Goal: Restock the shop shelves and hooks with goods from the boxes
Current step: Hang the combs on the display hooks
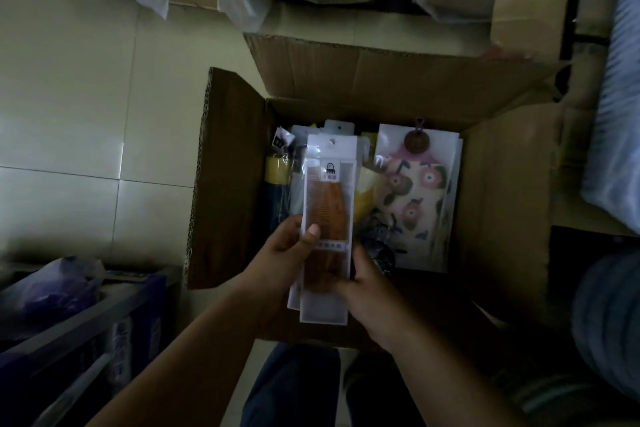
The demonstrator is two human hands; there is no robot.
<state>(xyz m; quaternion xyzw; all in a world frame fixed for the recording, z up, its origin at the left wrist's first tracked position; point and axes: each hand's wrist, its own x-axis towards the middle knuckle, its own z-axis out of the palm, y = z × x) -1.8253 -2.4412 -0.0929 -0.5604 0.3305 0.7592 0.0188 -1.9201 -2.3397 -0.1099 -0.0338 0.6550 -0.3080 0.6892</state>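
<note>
A brown wooden comb in a clear hang-hole packet [327,218] is gripped by the left hand [291,250] and right hand [367,284], fingers clamped on it, above the open cardboard box [498,191], which is still full; restocking looks barely begun.

Brown comb [330,208] in a clear, white-edged packet [327,229]. Brown cardboard box [502,204]. Along its right wall, a white packet with a pink, flower-patterned cloth [414,191]. At its left wall, a yellow and dark blue roll [277,180]. Pale cream floor tiles [69,114].
</note>
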